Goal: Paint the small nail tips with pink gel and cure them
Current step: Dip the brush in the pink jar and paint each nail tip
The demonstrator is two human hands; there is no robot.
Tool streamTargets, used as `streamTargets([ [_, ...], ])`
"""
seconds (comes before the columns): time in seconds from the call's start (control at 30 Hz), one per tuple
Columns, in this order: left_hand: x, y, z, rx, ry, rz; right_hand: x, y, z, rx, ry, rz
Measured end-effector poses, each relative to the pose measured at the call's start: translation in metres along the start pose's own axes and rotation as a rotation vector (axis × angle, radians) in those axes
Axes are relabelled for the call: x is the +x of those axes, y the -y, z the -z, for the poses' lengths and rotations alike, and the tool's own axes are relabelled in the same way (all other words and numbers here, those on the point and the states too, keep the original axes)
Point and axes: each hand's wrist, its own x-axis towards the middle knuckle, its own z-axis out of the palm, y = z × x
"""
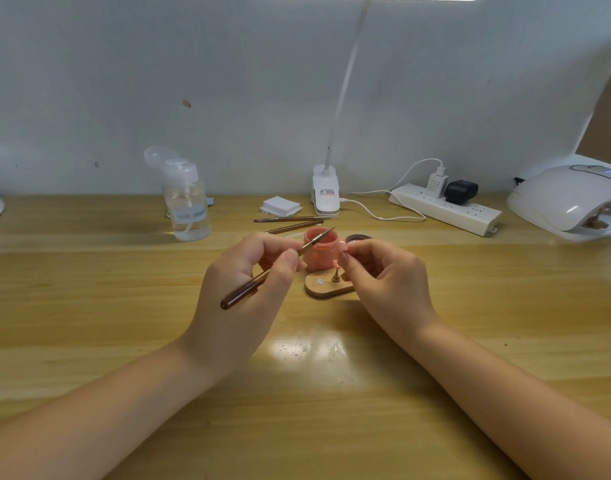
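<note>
- Head view, left hand (248,282): the thumb and fingers pinch a brown-handled gel brush (280,268) partway along its shaft. The brush's long axis runs from the dark handle end at lower left up to the bristle end at upper right, and that end lies over the open mouth of the pink gel jar (320,251).
- Head view, right hand (383,275): the thumb and forefinger close on a small pink nail tip (344,249), held up just right of the jar's rim. The other fingers are curled in, and I cannot tell whether they hold anything more.
- The relation that counts: the nail tip lies just to the right of the bristle end, near it but apart, with the jar between and behind. The brush already points towards the tip, so my judgement is that a short reach along its own axis would bring the bristles onto it; the left hand does the travelling, the right only steadies.
- Below the hands sits a small wooden stand (326,289) with a metal disc and an upright peg (336,277); the peg is directly under the held tip.
- The jar's dark lid (357,238) lies just right of the jar.
- The white curing lamp (571,199) stands at the far right of the wooden table (314,427), well apart from both hands; curing is not yet begun, as I read it.
- Two spare brushes (290,223) lie behind the jar.
</note>
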Motion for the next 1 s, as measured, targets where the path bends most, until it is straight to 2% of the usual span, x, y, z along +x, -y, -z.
streamTargets([
  [0.17, -0.0023, -0.0001, 0.0009, -0.002, 0.057, -0.028, -0.0004, -0.0004, 0.0008, -0.004, 0.004, 0.003],
  [0.4, -0.0016, 0.0001, -0.0019, -0.05, 0.012, 0.024, -0.0003, -0.0003, 0.0006, 0.013, 0.015, -0.008],
  [0.53, -0.0036, 0.0006, -0.0014, -0.032, 0.06, -0.015, -0.0004, 0.0006, 0.001, 0.009, 0.022, 0.0],
  [0.8, -0.0032, 0.0013, -0.002, -0.026, 0.028, 0.0, -0.0005, 0.0005, 0.0007, 0.015, 0.007, -0.012],
  [1.0, -0.0049, 0.0004, 0.0001, -0.05, 0.03, -0.059, -0.0002, -0.0003, 0.0006, -0.003, 0.007, -0.012],
])
